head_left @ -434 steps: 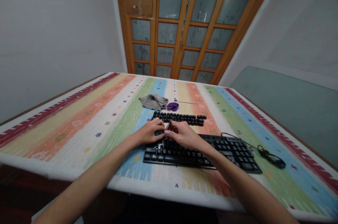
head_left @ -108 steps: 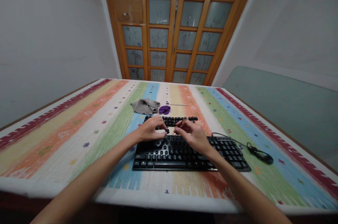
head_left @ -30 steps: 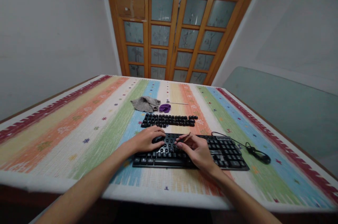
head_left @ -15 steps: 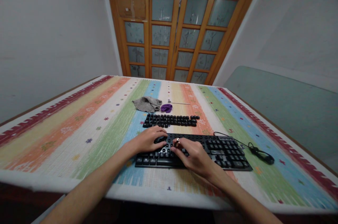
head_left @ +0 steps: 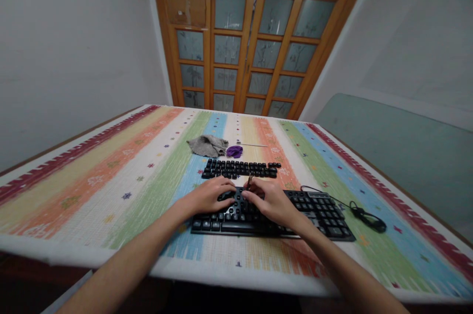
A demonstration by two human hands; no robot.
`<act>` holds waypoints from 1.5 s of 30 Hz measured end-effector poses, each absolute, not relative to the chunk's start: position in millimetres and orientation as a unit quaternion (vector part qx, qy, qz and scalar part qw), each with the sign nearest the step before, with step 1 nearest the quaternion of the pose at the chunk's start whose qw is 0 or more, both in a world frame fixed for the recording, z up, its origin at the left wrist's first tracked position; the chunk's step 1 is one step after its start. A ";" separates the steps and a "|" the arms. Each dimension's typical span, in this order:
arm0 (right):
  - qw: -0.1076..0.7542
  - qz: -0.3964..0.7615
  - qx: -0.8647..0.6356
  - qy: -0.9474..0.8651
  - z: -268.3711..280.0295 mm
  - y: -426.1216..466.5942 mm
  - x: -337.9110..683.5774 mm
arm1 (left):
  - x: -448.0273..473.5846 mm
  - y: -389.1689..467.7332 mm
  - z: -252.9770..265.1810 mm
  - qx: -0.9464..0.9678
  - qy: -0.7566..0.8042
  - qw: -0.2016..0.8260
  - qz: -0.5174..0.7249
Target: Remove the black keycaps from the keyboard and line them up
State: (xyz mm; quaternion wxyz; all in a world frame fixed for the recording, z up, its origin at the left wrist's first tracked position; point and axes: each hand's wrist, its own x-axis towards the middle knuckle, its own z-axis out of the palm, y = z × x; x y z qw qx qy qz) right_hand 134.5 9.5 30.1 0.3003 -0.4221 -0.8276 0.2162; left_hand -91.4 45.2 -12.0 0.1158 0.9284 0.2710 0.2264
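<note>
Head view: a black keyboard [head_left: 264, 226] is lying at lower centre on the striped worktop [head_left: 129, 171]. The right hand [head_left: 271, 200] is pinching a small dark object [head_left: 250, 182] near the keyboard's upper edge; the left hand [head_left: 213, 194] is curving over its left part, and whether it is gripping anything cannot be told. Black keycaps [head_left: 242, 169] are sitting in rows just above, below a grey cloth [head_left: 208, 146] near frame centre.

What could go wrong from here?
The loose keycaps sit in rows just beyond both hands, so a nudge might scatter them or mix up their order.
The small brownish object pinched in the right hand could slip and scratch the keyboard or bend its exposed key stems.
</note>
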 end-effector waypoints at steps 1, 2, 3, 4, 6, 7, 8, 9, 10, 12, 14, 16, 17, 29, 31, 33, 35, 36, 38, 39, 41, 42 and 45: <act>0.295 0.211 -0.425 -0.829 31.1 11.5 133.3 | -91.4 45.2 -12.2 0.928 0.271 0.116 0.227; 0.290 0.207 -0.428 -0.831 31.8 13.4 132.4 | -91.4 45.1 -12.3 0.928 0.271 0.116 0.227; 0.287 0.205 -0.430 -0.831 31.9 15.2 131.9 | -91.3 44.9 -12.1 0.928 0.271 0.117 0.227; 0.285 0.206 -0.432 -0.831 31.7 16.8 131.7 | -91.2 44.6 -11.9 0.928 0.271 0.117 0.227; 0.281 0.215 -0.433 -0.829 30.3 19.7 132.4 | -91.0 44.1 -11.1 0.927 0.272 0.119 0.228; 0.281 0.219 -0.432 -0.829 29.5 20.8 132.9 | -91.0 43.9 -10.8 0.927 0.272 0.119 0.229; 0.281 0.224 -0.430 -0.828 28.6 21.6 133.4 | -90.9 43.9 -10.5 0.927 0.272 0.120 0.229; 0.283 0.227 -0.428 -0.828 28.0 22.1 133.9 | -90.9 43.9 -10.4 0.927 0.271 0.121 0.229; 0.286 0.230 -0.426 -0.827 27.5 22.4 134.1 | -91.0 44.1 -10.4 0.927 0.271 0.121 0.229; 0.291 0.234 -0.422 -0.826 26.9 22.4 134.2 | -91.1 44.4 -10.8 0.927 0.270 0.120 0.231; 0.295 0.238 -0.418 -0.826 26.5 22.4 134.1 | -91.1 44.5 -11.3 0.926 0.270 0.120 0.234; 0.297 0.238 -0.414 -0.827 25.4 23.2 134.0 | -91.0 44.4 -11.5 0.926 0.271 0.120 0.234; 0.299 0.238 -0.414 -0.827 24.3 24.2 134.0 | -90.9 44.3 -11.4 0.926 0.272 0.120 0.232; 0.324 0.336 -0.409 -0.784 15.7 37.2 133.0 | -90.2 44.6 -9.9 0.927 0.275 0.122 0.222; 0.334 0.348 -0.407 -0.776 19.9 36.7 134.3 | -90.8 45.3 -10.6 0.927 0.274 0.127 0.222; 0.346 0.363 -0.405 -0.764 24.5 36.2 136.3 | -91.3 46.4 -10.4 0.927 0.269 0.134 0.226; 0.357 0.377 -0.401 -0.755 28.7 35.6 138.9 | -91.3 47.8 -8.5 0.924 0.264 0.143 0.236; 0.363 0.381 -0.397 -0.752 30.5 35.2 140.4 | -90.9 48.4 -6.7 0.922 0.262 0.148 0.243; 0.376 0.382 -0.391 -0.748 33.6 34.4 143.7 | -89.0 49.0 -1.7 0.917 0.258 0.157 0.262; 0.383 0.380 -0.388 -0.747 34.7 34.0 145.4 | -87.6 49.0 1.4 0.914 0.256 0.162 0.272; 0.396 0.375 -0.384 -0.745 36.5 33.3 148.7 | -83.7 48.3 8.0 0.909 0.247 0.168 0.289; 0.401 0.372 -0.383 -0.744 37.2 33.0 150.1 | -81.3 47.8 11.1 0.908 0.242 0.170 0.296; 0.411 0.356 -0.385 -0.746 38.2 32.8 153.6 | -72.9 46.6 18.8 0.911 0.226 0.168 0.302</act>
